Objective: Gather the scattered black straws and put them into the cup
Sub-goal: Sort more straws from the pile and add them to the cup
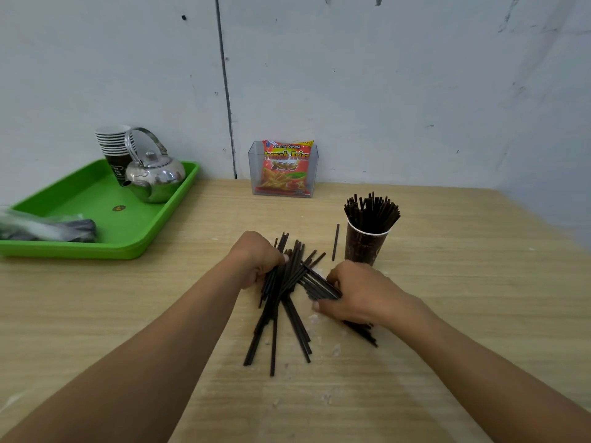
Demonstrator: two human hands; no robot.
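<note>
Your left hand curls over the left side of the straw pile, fingers closed around a bunch of straws. Your right hand is closed on another bunch at the pile's right side, thumb tucked underneath. The loose straws fan out on the desk between and below both hands, crossing one another. Far left, a green tray holds a stack of cups, a kettle and a blurred plastic bag. At the back, against the wall, a clear box holds a snack packet. One stray straw lies just left of the cup, which stands upright just beyond your right hand, packed with straws.
</note>
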